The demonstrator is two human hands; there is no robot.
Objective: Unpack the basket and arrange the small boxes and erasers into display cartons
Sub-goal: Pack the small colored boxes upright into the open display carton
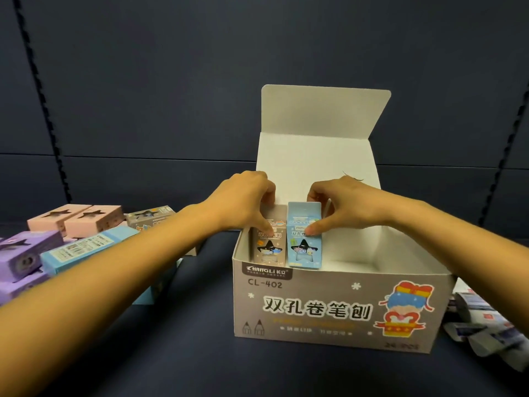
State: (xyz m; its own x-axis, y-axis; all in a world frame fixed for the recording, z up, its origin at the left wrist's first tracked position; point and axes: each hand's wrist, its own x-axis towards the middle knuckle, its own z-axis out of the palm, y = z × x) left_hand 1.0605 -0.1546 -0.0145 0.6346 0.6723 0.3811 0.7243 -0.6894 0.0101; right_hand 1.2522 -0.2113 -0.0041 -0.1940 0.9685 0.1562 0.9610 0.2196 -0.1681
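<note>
Dark panelled back wall (171,81) fills the upper half of our view. Below it lies a dark flat surface (186,348).

Grey display carton (329,310) sits on that surface, right of centre. Its front bears printed characters, "CL-402" and a cartoon figure. Its white lid (320,124) stands raised at the back. The inside is white, and most of the floor is bare.

Left of the carton we note a loose pile of small boxes lying flat: pink boxes (74,220) at the rear, purple boxes (25,253) at the far left, a long light blue box (86,247) across the front, and a grey box (148,217) behind it. At the right edge lies a heap of wrapped packets (486,325), too blurred for us to identify.

Both forearms reach in from the near corners.

Our left hand (243,202) pinches the beige small box (267,250), thumb on its front face and fingers curled behind its top.

Our right hand (343,207) pinches the blue small box (303,247) the same way, thumb pressed on the front and fingers hooked over the top.

Both small boxes stand upright in the carton's front left corner, beige at the left wall and blue just beside it, sides touching. Each shows a star-shaped window.
</note>
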